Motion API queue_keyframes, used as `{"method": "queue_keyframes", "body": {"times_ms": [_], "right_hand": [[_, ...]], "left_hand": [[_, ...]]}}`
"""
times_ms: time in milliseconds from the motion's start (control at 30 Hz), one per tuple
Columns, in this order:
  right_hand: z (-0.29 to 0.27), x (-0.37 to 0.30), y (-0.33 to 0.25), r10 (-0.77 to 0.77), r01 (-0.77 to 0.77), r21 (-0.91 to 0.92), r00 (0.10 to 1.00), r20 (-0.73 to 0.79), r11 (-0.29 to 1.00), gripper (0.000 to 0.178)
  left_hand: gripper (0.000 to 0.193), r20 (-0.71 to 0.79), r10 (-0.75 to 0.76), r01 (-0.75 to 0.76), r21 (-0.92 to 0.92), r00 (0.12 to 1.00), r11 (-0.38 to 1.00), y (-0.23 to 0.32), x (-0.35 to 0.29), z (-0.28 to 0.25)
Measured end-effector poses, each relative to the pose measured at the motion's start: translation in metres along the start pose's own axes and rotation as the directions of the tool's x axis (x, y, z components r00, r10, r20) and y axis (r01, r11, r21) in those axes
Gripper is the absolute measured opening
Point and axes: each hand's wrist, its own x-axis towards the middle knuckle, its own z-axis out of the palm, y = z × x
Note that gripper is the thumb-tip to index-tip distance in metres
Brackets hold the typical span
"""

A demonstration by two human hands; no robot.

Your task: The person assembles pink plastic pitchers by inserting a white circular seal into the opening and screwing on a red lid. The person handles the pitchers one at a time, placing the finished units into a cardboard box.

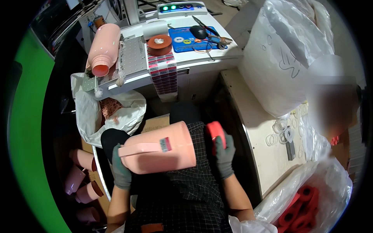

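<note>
A large pink plastic jug (176, 153) with a long side handle lies across my lap, its wide end toward the right. A small red and grey sticker (165, 144) is on its wall near the handle. My left hand (121, 171), in a grey glove, is closed round its narrow left end; some fingers are hidden behind it. My right hand (225, 157), also gloved, grips a round red plastic piece (214, 130), perhaps a lid, just right of the jug and apart from it. The fingers behind the red piece are hidden.
A white worktable ahead carries another pink jug (107, 42), a sticker roll (159, 43) and pliers (205, 25). Pink jugs (83, 159) stand at left. At right are a bench (248, 128) with clear rings, a tall white sack (272, 62) and a bag of red parts (305, 202).
</note>
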Motion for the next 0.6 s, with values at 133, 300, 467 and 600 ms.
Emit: {"method": "queue_keyframes", "body": {"times_ms": [133, 300, 467, 600], "right_hand": [[0.008, 0.007, -0.092, -0.478, 0.502, -0.04, 0.843, 0.245, 0.864, 0.06], [0.009, -0.003, -0.089, -0.652, 0.717, -0.039, 0.653, 0.384, 0.696, 0.065], [0.001, -0.007, -0.088, -0.714, 0.808, -0.018, 0.53, 0.458, 0.588, 0.077], [-0.004, -0.012, -0.083, -0.723, 0.816, 0.018, 0.501, 0.476, 0.578, 0.082]], "left_hand": [[0.033, 0.056, -0.105, 0.098, 0.121, 0.993, 0.988, -0.016, -0.011, 0.009], [0.043, 0.264, -0.399, 0.466, -0.661, 0.878, 0.588, -0.012, -0.009, 0.03], [0.053, 0.5, -0.342, 0.6, -0.725, 0.796, 0.337, -0.025, -0.025, 0.025], [0.053, 0.556, -0.204, 0.528, -0.518, 0.806, 0.673, -0.05, -0.03, 0.027]]}}
